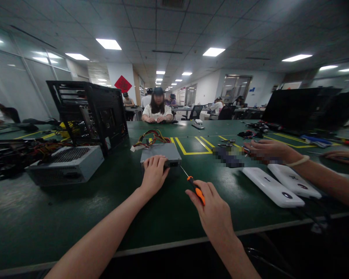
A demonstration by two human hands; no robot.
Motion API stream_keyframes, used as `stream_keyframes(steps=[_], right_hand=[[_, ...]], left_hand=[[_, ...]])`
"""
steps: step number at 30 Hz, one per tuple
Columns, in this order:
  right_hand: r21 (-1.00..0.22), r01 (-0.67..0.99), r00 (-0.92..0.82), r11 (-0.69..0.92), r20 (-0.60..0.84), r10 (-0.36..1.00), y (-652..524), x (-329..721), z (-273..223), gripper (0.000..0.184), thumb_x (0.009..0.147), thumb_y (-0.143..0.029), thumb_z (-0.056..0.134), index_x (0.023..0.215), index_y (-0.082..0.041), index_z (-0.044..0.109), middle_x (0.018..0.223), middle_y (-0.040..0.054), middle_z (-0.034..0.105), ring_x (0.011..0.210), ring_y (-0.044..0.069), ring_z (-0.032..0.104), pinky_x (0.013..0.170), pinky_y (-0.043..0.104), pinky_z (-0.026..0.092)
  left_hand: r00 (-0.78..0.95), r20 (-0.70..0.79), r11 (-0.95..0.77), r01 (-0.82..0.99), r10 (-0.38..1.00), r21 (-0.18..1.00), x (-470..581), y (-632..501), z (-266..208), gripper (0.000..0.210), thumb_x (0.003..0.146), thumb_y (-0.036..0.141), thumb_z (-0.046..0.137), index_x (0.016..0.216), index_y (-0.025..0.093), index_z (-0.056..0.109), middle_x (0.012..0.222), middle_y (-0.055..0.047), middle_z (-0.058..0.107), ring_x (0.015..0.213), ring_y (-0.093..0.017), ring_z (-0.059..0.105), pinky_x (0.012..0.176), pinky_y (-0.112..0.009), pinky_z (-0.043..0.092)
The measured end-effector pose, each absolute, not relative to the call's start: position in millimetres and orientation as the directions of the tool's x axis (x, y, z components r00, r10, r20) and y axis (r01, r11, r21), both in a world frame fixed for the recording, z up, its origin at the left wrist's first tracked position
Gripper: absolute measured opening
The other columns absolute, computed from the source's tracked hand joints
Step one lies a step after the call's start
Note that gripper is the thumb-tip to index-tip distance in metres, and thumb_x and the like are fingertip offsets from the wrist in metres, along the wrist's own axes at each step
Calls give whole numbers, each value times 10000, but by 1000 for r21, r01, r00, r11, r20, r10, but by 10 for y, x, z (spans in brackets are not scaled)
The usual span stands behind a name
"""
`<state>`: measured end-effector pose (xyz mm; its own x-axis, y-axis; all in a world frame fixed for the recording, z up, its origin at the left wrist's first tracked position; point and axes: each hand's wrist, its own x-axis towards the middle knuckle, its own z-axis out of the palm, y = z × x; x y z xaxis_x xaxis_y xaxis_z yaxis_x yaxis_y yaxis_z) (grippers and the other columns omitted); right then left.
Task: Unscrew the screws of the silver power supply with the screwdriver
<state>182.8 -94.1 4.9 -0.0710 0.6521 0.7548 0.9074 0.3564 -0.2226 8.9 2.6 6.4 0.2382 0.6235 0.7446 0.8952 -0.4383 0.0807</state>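
A grey computer power supply (163, 150) rests on the green table, its bundle of coloured cables (154, 136) lying behind it. My left hand (154, 170) is closed over the near left part of its casing. In my right hand (213, 205) is a screwdriver (198, 191) with an orange and black handle, gripped between thumb and fingers. The thin shaft points up and left, its tip at the right end of the power supply's near face. Whether the tip sits in a screw is too small to tell.
Left stand an open black computer case (90, 112) and a second power supply (66, 164). To the right lie two white power banks (272, 186), with a neighbour's hand (270, 151) beyond them. Another person (157, 108) sits across the table. Black monitors (296, 108) stand far right.
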Motion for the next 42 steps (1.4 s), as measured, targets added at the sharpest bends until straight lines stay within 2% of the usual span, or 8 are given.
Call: stream_keyframes(steps=[3,6,9,14,21,30,36,42], right_hand=[[-217,889,-116,404,746,655,-945,1801,15,235,874,-276,366,991,-139,518,952,115,526,722,169,598,536,255,488],[-236,865,-123,443,756,643,-940,1793,-16,203,868,-209,358,981,-143,513,907,97,552,758,171,599,608,267,494],[-295,857,-69,423,747,661,-924,1814,-22,196,876,-238,374,986,-159,516,845,65,595,724,164,610,607,263,487],[-361,838,-39,410,709,704,-917,1837,-8,205,876,-268,378,987,-173,522,860,57,616,725,163,618,617,265,482],[-378,831,-37,408,695,718,-938,1819,-4,195,856,-249,394,987,-175,517,874,63,605,751,172,613,619,275,489],[-371,817,-43,441,724,689,-928,1804,-18,201,810,-164,420,999,-173,489,967,86,556,852,185,597,684,289,500],[-346,828,-49,440,738,673,-925,1836,-24,173,872,-237,386,980,-171,504,874,64,605,758,167,620,643,277,500],[-351,825,-61,443,725,686,-945,1818,8,179,822,-185,408,973,-166,503,963,101,536,819,184,606,622,279,508]], left_hand=[[233,745,-423,904,625,71,102,27,64,267,772,228,519,1032,183,478,1109,-75,532,1039,-224,442,871,-386,296],[246,742,-418,907,623,51,95,23,65,292,781,245,509,1063,178,474,1115,-86,525,1043,-230,438,877,-399,298],[306,725,-439,898,617,-5,75,-8,65,277,802,244,477,1076,213,499,1142,-94,502,1086,-240,417,893,-421,293],[368,706,-459,886,605,-69,82,-105,49,261,806,204,459,1029,278,574,1239,-104,413,1197,-260,331,966,-484,221],[321,705,-437,899,633,-17,163,-179,34,338,770,177,492,1089,266,562,1286,-116,360,1250,-278,271,1009,-526,151],[264,705,-424,904,658,58,204,-206,22,302,756,148,485,1019,258,587,1272,-100,370,1253,-258,268,1023,-519,130],[326,691,-432,901,646,-21,187,-208,8,336,764,127,475,1030,295,592,1303,-105,321,1263,-269,238,1011,-541,122],[397,662,-424,896,636,-131,151,-189,-11,507,749,85,467,1180,351,493,1341,-106,292,1273,-283,212,999,-561,138]])
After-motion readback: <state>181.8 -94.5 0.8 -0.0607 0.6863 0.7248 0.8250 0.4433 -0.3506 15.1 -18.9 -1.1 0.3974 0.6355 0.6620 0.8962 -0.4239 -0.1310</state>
